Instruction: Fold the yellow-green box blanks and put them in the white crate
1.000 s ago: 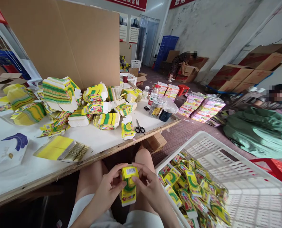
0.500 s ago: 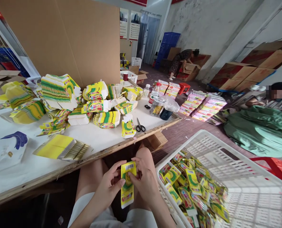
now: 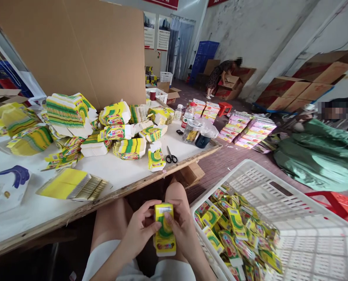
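A small yellow and green carton (image 3: 164,230) with a barcode near its top is held upright over my lap. My left hand (image 3: 141,224) grips its left edge, thumb on the front face. From the other side my right hand (image 3: 182,224) holds it, thumb pressed on the front near the barcode; its other fingers go behind the carton and are partly hidden. At my right stands a white plastic crate (image 3: 311,230) with many similar small cartons (image 3: 229,234) heaped inside. Stacks of flattened yellow cartons (image 3: 130,148) lie on the white table (image 3: 127,175) ahead.
Black-handled scissors (image 3: 171,157) lie near the table's wooden edge, beside a single carton (image 3: 156,157). A clear jar (image 3: 191,132) and a dark mug (image 3: 202,140) stand at the corner. A person (image 3: 338,117) sits by green cloth; another person (image 3: 222,76) bends over boxes.
The carton has moved slightly right and turned to face me more squarely, with its front looking wider. Both hands have shifted with it and still hold it.
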